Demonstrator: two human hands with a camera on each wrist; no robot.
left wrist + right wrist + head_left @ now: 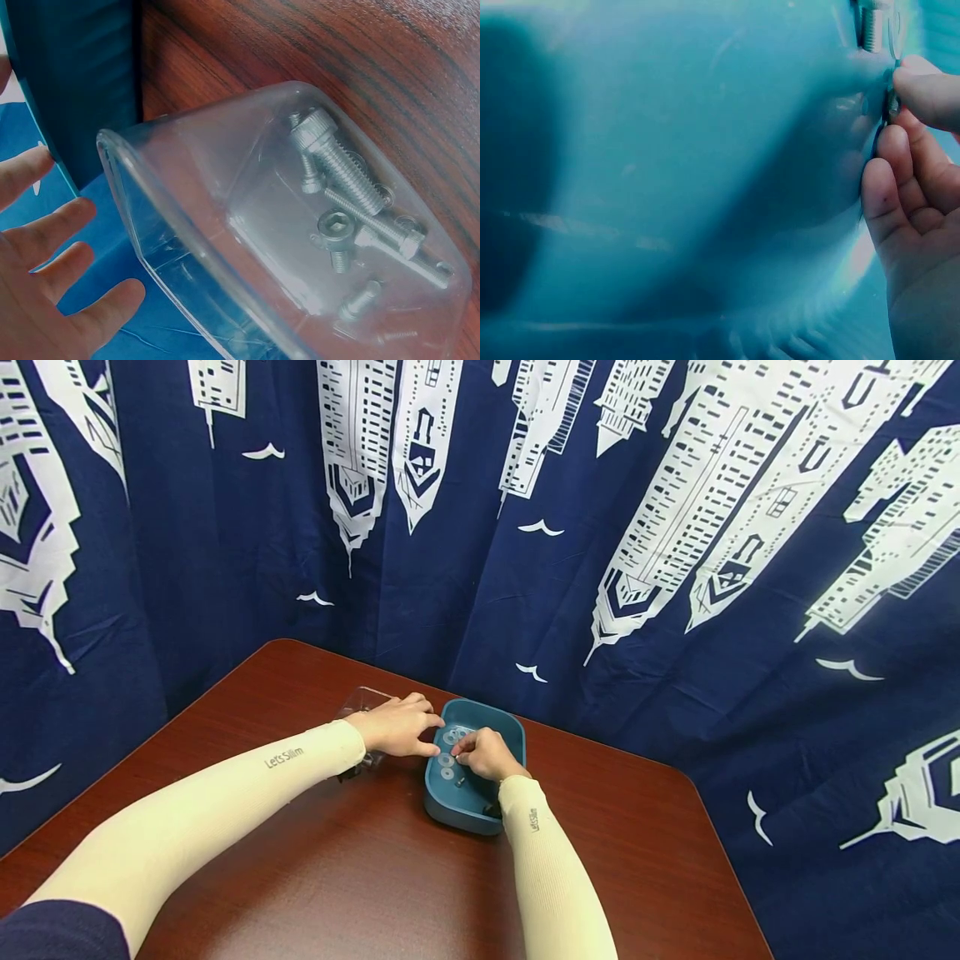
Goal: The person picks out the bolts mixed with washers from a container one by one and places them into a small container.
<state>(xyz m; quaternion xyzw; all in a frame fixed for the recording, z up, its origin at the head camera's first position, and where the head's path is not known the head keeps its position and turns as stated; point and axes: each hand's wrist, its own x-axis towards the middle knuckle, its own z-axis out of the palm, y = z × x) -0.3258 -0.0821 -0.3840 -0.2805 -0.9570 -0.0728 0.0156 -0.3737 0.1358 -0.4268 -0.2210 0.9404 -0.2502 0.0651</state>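
My left hand [399,727] reaches over the clear plastic container [180,135], fingers spread, with fingertips at the left rim of the blue bin [459,818]. Socket-head bolts [346,169] of several sizes lie inside the clear container. Down in the bin, my right hand [489,755] pinches a small metal piece [893,103] between thumb and fingers; those fingers partly hide it, so its kind is unclear. Flat round washers [446,761] lie along the bin's left side. A short threaded screw [871,30] shows near the right thumb.
The bin and clear container stand side by side near the back edge of the brown wooden table [360,877]. Behind the table hangs a dark blue curtain [450,568] with white building prints.
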